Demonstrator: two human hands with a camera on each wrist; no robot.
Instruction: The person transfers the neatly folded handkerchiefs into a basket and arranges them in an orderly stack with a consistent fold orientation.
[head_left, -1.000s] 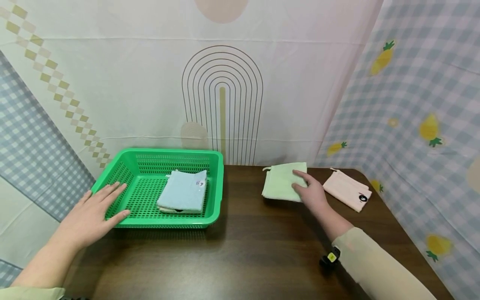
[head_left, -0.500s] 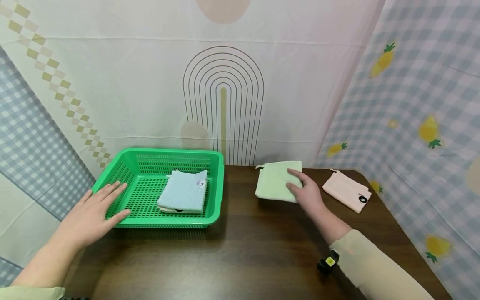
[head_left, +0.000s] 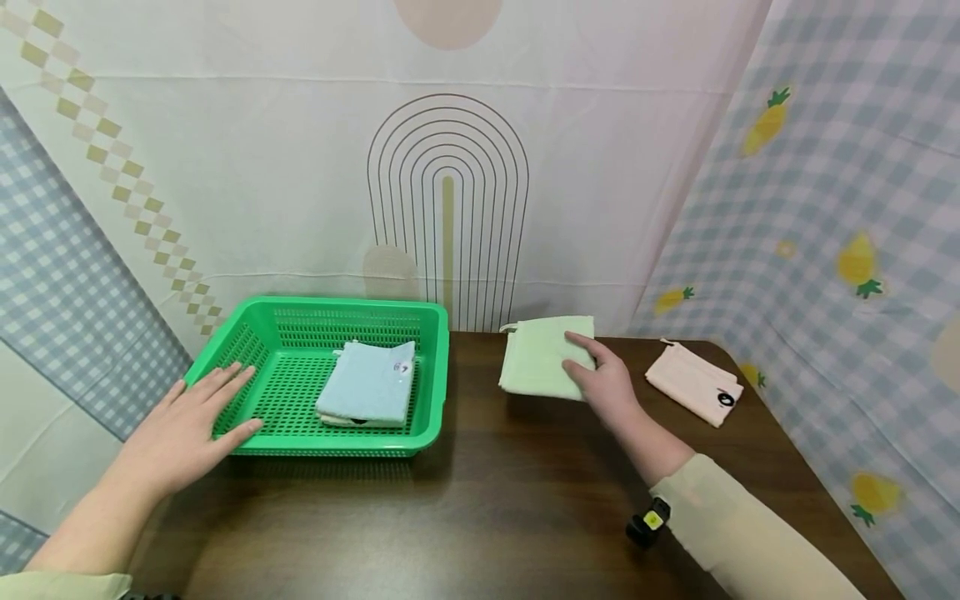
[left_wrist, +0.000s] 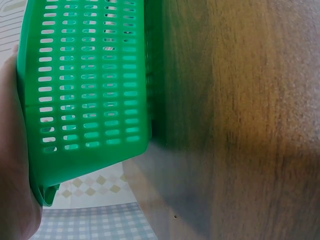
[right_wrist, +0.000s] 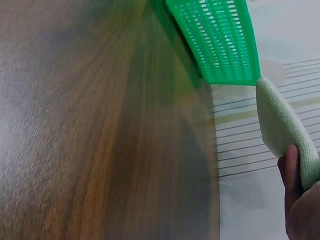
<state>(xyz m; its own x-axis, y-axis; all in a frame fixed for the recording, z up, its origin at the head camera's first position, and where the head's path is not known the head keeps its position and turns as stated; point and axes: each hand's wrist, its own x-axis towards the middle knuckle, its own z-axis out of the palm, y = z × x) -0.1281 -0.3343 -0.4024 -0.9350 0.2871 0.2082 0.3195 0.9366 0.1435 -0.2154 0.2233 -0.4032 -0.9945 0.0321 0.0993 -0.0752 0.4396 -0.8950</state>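
Note:
A folded pale green towel [head_left: 536, 362] is pinched at its right side by my right hand [head_left: 603, 383]. In the right wrist view the towel [right_wrist: 280, 120] is held above the table, fingers beneath it. My left hand [head_left: 180, 433] rests with spread, straight fingers over the left front corner of a green plastic basket [head_left: 431, 375]. Seen from the left wrist, the basket's slotted wall [left_wrist: 95, 160] stands beside the hand [left_wrist: 12, 150]. Inside the basket, at its right, a folded light blue towel [head_left: 369, 382] lies on top of a cream one, whose edge shows below.
A folded pink towel [head_left: 693, 382] with a black round mark lies on the dark wooden table [head_left: 465, 517] at the back right. Patterned cloth hangings [head_left: 600, 167] rise behind the table and along both sides.
My right hand has carried the pale green towel to the left and slightly up, away from the pink towel. The left hand and the basket have stayed in place.

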